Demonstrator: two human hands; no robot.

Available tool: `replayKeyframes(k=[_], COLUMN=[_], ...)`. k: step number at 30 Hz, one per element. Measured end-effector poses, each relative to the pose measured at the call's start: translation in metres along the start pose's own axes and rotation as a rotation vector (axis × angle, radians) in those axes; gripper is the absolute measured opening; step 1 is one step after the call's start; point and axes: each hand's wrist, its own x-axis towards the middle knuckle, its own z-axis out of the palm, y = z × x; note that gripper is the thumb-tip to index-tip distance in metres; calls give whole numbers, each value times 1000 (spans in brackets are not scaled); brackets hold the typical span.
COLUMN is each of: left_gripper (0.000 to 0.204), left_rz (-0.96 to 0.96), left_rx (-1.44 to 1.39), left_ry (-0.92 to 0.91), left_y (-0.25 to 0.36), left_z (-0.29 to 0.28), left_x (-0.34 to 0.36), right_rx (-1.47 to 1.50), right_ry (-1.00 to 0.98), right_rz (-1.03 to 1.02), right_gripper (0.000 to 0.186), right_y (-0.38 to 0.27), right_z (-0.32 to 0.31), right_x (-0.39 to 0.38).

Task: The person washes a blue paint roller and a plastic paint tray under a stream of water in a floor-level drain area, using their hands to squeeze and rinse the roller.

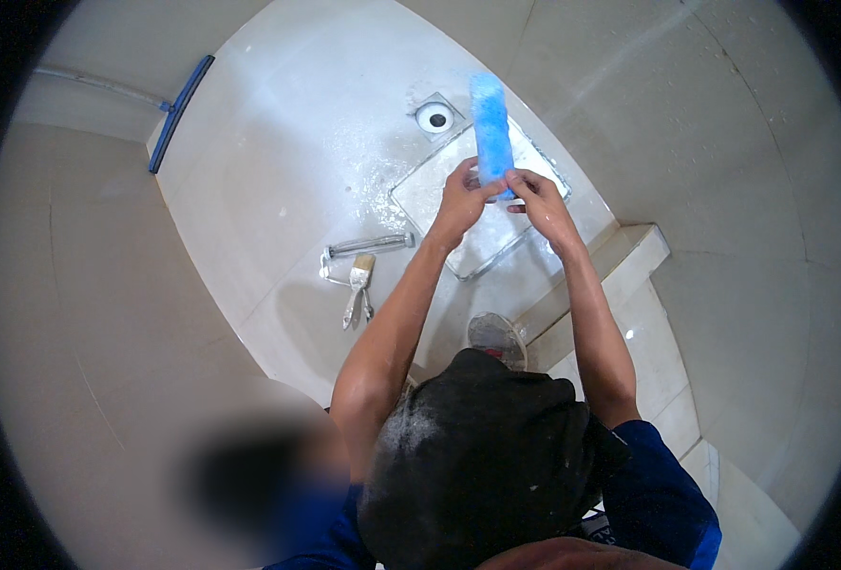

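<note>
At the far left, a blue bar point(181, 112) is seen along the edge of the wet white floor point(278, 161). Further right, a metal roller frame point(368, 247) and a paintbrush point(358, 285) are laid on the floor, touching each other. The left hand point(460, 195) is closed on the lower end of a blue roller sleeve point(491, 128), with the fingers curled around it. The sleeve is held upright above a white tray point(439, 195), just beside a round drain point(435, 116). The right hand point(537, 195) is pinched on the same lower end from the other side. Below the hands, a small bowl point(496, 337) is placed beside a step point(634, 252).
</note>
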Motion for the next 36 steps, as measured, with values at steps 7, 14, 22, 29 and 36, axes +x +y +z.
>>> replayKeyframes(k=[7,14,22,29,36], left_gripper=[60,51,42,32,40], left_rz=[263,419,334,414,615], left_rx=[262,286,57,48,356], left_ry=[137,275,342,220,78], left_y=[7,16,-4,10,18], left_z=[4,18,21,32,19], left_x=[-1,-21,-20,-16,-25], right_rx=[207,253,415,596,650], right_ry=[-82,11,-24,-12,-60], right_rz=[20,62,94,119,138], right_gripper=[60,68,64,56,50], right_y=[-8,-18,-13,2,-10], right_z=[15,22,23,15,12], right_x=[7,17,13,18,13])
